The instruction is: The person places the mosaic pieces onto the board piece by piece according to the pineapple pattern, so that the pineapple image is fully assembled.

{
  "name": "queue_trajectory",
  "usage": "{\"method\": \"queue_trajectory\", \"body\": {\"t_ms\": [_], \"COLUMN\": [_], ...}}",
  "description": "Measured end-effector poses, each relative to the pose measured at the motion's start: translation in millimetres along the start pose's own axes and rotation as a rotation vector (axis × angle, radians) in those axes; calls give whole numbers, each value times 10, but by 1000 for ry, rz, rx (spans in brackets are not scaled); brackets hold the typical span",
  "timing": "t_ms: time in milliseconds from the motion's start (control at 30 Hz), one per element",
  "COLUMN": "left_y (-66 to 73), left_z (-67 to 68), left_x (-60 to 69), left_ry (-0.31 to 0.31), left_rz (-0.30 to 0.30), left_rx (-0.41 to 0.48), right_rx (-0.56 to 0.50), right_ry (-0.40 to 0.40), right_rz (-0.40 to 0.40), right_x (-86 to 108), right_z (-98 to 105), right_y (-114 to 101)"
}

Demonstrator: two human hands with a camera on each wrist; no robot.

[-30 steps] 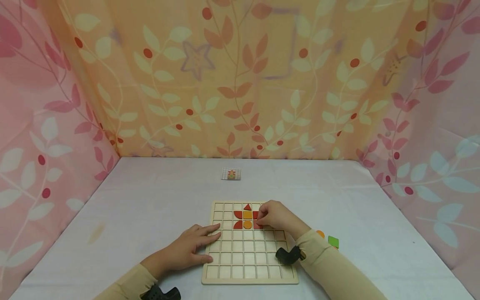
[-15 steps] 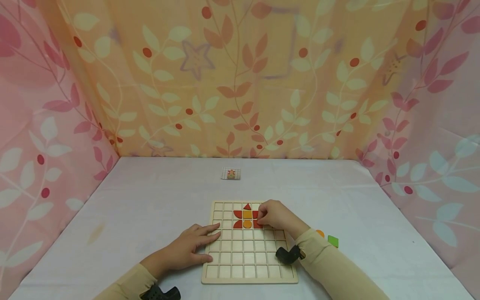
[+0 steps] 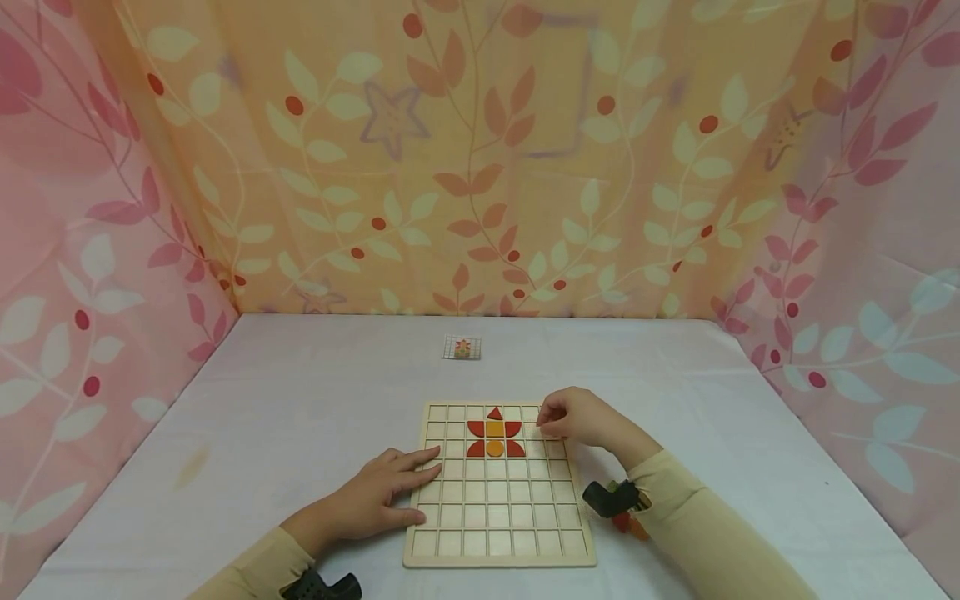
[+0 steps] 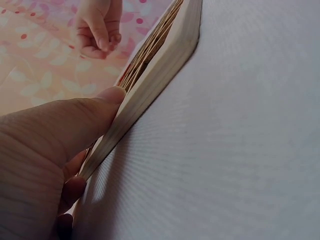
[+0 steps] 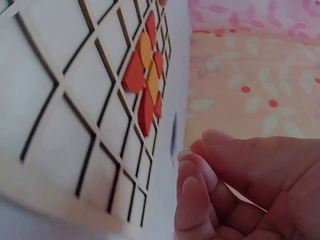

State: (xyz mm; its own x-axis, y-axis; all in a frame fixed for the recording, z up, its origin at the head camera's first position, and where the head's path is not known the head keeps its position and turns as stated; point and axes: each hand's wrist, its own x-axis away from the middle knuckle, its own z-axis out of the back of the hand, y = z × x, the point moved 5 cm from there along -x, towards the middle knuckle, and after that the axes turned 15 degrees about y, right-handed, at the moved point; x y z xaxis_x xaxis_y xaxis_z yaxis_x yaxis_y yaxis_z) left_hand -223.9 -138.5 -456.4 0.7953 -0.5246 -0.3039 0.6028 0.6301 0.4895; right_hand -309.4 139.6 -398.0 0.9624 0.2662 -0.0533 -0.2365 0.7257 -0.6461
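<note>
A pale wooden grid board (image 3: 498, 562) lies in front of me. In its upper cells sit a red triangle (image 3: 495, 413), a yellow square (image 3: 495, 428), an orange disc (image 3: 495, 448) and several red rounded pieces (image 3: 515, 449). My left hand (image 3: 375, 496) rests along the board's left edge, fingers spread; in the left wrist view its thumb (image 4: 107, 100) lies against the wooden rim. Over the board's upper right edge hovers my right hand (image 3: 592, 421). The right wrist view shows its fingers (image 5: 192, 195) loosely curled, with nothing visible between them.
A small picture card (image 3: 462, 347) lies on the white cloth behind the board. Loose pieces, among them a red one (image 3: 621, 522) and an orange one (image 3: 638, 530), lie right of the board, partly hidden by the right wrist. Patterned curtains (image 3: 480, 167) enclose the table.
My right hand has left the lower right red rounded piece and moved right to the board's edge, uncovering the red pieces on that side. The left hand stays in place.
</note>
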Motion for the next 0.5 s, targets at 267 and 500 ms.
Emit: {"method": "queue_trajectory", "body": {"t_ms": [267,500], "left_y": [6,11], "left_z": [13,8], "left_x": [-4,-1], "left_ry": [-8,-9], "left_rz": [9,10], "left_rx": [-12,-1], "right_rx": [-16,-2], "right_ry": [1,-5], "right_rz": [-52,-58], "right_x": [119,280], "right_z": [238,412], "right_y": [165,336]}}
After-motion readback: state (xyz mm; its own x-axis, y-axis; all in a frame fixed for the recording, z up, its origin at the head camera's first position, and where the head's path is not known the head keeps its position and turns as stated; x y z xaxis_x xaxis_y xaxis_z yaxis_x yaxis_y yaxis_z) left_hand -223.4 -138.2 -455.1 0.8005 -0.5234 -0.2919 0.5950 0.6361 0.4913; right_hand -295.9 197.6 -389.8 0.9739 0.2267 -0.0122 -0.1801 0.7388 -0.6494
